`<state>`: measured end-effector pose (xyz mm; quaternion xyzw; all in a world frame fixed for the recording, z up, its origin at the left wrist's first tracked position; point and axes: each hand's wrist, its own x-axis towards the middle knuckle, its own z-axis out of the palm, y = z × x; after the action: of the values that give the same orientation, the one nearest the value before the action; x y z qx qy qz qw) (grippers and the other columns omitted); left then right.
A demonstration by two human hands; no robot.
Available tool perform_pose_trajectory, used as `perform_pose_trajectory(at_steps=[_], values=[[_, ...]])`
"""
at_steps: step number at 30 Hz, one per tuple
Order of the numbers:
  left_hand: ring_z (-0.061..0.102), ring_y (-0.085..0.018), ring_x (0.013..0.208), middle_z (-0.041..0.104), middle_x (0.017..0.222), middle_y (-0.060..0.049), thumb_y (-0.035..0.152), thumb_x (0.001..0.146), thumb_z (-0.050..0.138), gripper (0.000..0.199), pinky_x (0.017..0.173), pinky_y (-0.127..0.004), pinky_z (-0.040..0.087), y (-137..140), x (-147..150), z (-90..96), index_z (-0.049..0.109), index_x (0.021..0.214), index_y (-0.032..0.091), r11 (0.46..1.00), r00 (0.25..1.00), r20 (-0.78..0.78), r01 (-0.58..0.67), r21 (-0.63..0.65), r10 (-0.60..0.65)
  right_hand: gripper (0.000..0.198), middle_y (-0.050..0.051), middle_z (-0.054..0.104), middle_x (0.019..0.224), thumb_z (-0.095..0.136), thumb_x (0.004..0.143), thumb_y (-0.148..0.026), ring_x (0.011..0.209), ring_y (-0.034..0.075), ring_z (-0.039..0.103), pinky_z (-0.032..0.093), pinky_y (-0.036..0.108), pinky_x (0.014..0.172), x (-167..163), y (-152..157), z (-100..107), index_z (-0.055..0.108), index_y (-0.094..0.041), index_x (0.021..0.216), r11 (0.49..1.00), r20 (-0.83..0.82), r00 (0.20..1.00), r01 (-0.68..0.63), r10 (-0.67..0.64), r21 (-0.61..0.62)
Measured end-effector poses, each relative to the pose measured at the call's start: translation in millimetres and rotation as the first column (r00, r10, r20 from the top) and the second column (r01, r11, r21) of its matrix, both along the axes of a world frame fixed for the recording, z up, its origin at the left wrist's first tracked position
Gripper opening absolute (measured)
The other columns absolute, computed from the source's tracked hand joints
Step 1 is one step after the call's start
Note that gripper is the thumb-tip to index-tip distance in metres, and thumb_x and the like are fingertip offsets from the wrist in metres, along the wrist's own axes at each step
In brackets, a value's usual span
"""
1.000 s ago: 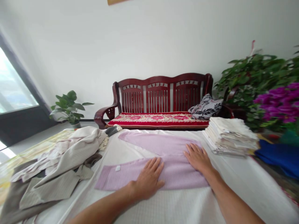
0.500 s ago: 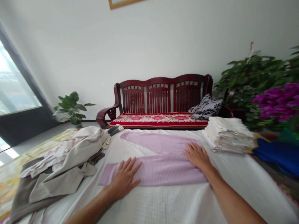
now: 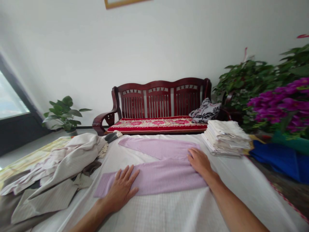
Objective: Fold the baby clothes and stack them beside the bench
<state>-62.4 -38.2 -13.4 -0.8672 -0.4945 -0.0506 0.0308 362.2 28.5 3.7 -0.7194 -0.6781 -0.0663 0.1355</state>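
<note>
Lilac ribbed trousers (image 3: 166, 177) lie spread on the white cloth, their two legs apart and pointing left. My left hand (image 3: 122, 187) rests flat on the nearer leg, close to its hem, fingers spread. At the waist end on the right, my right hand (image 3: 199, 161) has its fingers bent and drawn together on the fabric; its fingertips are partly hidden. A white cloth (image 3: 164, 212) is under the trousers.
A heap of grey, beige and pale pink clothes (image 3: 72, 158) lies on the left. Folded white cloths (image 3: 225, 138) are stacked at the back right. Beyond stands a red wooden bench (image 3: 159, 100). Purple flowers (image 3: 285, 106) and blue fabric (image 3: 277, 158) are on the right.
My right hand's fingers, spread flat before, are now bent and closer together at the waist. The left hand stays flat on the leg. The view has turned slightly right.
</note>
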Motion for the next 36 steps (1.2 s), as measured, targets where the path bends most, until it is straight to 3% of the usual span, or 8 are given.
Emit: perform_pose_trajectory(at_steps=[5,9,15,18,23,27,30,36], values=[[0.029,-0.033,0.149,0.028,0.164,-0.004,0.056,0.098,0.042,0.062,0.119,-0.056,0.026,1,0,-4.0,0.029,0.156,0.04,1.0,1.0,0.009,-0.017,0.024,0.017,0.039,0.018,0.061,0.127,0.041,0.095,-0.026,0.118,0.03,0.057,0.045,0.039,0.095,6,-9,19,0.062,-0.013,0.126,0.978,-0.006,0.978,0.209,-0.209,0.012],[0.03,-0.033,0.149,0.031,0.163,-0.005,0.055,0.097,0.043,0.061,0.119,-0.058,0.026,1,-2,-6.5,0.032,0.155,0.039,1.0,0.999,0.042,0.0,0.03,-0.001,0.042,0.02,0.061,0.121,0.034,0.098,-0.035,0.112,0.032,0.062,0.049,0.04,0.085,21,-16,28,0.062,-0.014,0.121,0.935,-0.064,0.94,0.325,-0.336,-0.14],[0.043,-0.027,0.141,0.051,0.15,-0.005,0.045,0.099,0.042,0.044,0.119,-0.049,0.031,9,16,7.4,0.057,0.138,0.031,0.995,0.975,0.2,-0.086,-0.05,0.094,0.049,0.018,0.068,0.117,0.028,0.098,-0.046,0.107,0.032,0.067,0.049,0.042,0.083,33,-27,40,0.062,-0.017,0.117,0.887,-0.082,0.931,0.309,-0.356,-0.344],[0.052,-0.024,0.132,0.057,0.142,-0.008,0.032,0.097,0.044,0.042,0.114,-0.04,0.038,23,42,18.4,0.057,0.136,0.024,0.994,0.945,0.313,-0.081,-0.07,0.099,0.049,0.016,0.071,0.114,0.03,0.097,-0.05,0.108,0.032,0.067,0.049,0.042,0.083,31,-34,45,0.061,-0.019,0.118,0.883,-0.064,0.937,0.299,-0.344,-0.362],[0.063,-0.023,0.114,0.069,0.121,-0.009,0.022,0.093,0.048,0.033,0.102,-0.035,0.046,53,97,39.0,0.068,0.118,0.02,0.996,0.93,0.361,-0.046,-0.078,0.071,0.056,0.016,0.068,0.126,0.032,0.097,-0.052,0.112,0.034,0.066,0.049,0.043,0.085,29,-45,32,0.05,-0.018,0.137,0.919,-0.095,0.947,0.267,-0.306,-0.289],[0.067,-0.027,0.105,0.073,0.108,-0.014,0.028,0.099,0.039,0.036,0.092,-0.038,0.047,67,138,53.1,0.074,0.101,0.018,0.984,0.959,0.223,-0.166,-0.066,0.177,0.06,0.015,0.06,0.14,0.034,0.097,-0.047,0.118,0.032,0.063,0.048,0.041,0.089,31,-46,15,0.038,-0.018,0.149,0.958,-0.171,0.947,0.249,-0.271,-0.142],[0.068,-0.031,0.103,0.074,0.105,-0.018,0.035,0.102,0.03,0.049,0.089,-0.042,0.048,70,158,58.0,0.075,0.096,0.016,0.977,0.973,0.102,-0.197,-0.084,0.205,0.057,0.012,0.069,0.125,0.04,0.095,-0.044,0.11,0.029,0.066,0.048,0.036,0.086,39,-40,7,0.045,-0.021,0.147,0.964,-0.299,0.917,0.243,-0.263,-0.104],[0.069,-0.031,0.107,0.074,0.11,-0.018,0.038,0.102,0.024,0.056,0.091,-0.041,0.049,72,173,56.9,0.075,0.1,0.015,0.946,0.968,0.095,-0.204,-0.253,0.234,0.063,0.006,0.071,0.09,0.05,0.085,-0.051,0.084,0.025,0.067,0.047,0.033,0.076,53,-31,-2,0.057,-0.017,0.138,0.974,-0.596,0.785,0.224,-0.17,0.018]])
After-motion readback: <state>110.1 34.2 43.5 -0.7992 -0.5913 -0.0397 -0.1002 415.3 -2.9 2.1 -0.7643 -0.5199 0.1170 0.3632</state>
